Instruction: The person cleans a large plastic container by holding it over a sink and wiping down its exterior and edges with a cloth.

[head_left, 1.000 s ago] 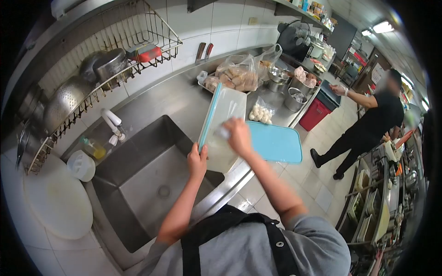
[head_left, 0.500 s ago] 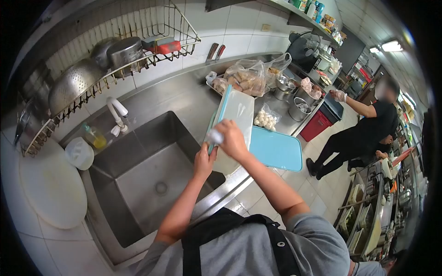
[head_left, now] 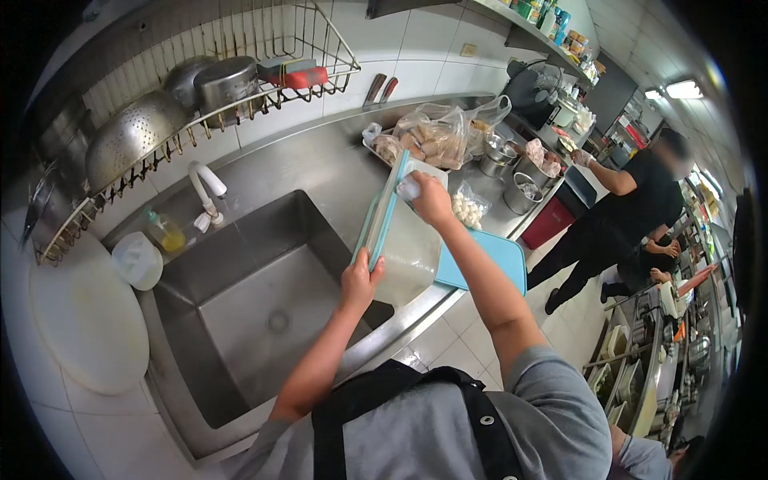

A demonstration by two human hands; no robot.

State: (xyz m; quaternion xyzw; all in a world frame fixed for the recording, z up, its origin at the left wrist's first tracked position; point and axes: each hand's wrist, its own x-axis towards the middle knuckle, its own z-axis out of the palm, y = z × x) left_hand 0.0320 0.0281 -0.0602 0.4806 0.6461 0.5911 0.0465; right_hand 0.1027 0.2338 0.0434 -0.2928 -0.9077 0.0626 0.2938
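A large translucent plastic container [head_left: 404, 252] with a teal rim is tipped on its side between the sink and the counter edge. My left hand [head_left: 362, 280] is closed on the near end of its rim. My right hand [head_left: 433, 200] grips a crumpled white wad [head_left: 408, 188], cloth or paper, against the container's upper side near the far end of the rim. To the right lies a flat light-blue lid [head_left: 500, 260], partly hidden by my right forearm. Just beyond that forearm sits a clear bag of small white round pieces [head_left: 467, 206].
The steel sink [head_left: 276, 272] is at left, with a faucet [head_left: 206, 192] and soap bottle [head_left: 166, 232] behind. A wire rack [head_left: 196, 120] holds pots above. Bagged food [head_left: 432, 136] and metal pots [head_left: 524, 192] stand farther back. A person in black [head_left: 632, 200] stands at right.
My right hand has moved with the white wad toward the far end of the container. The container has turned, showing more of its side. The person in black has shifted stance.
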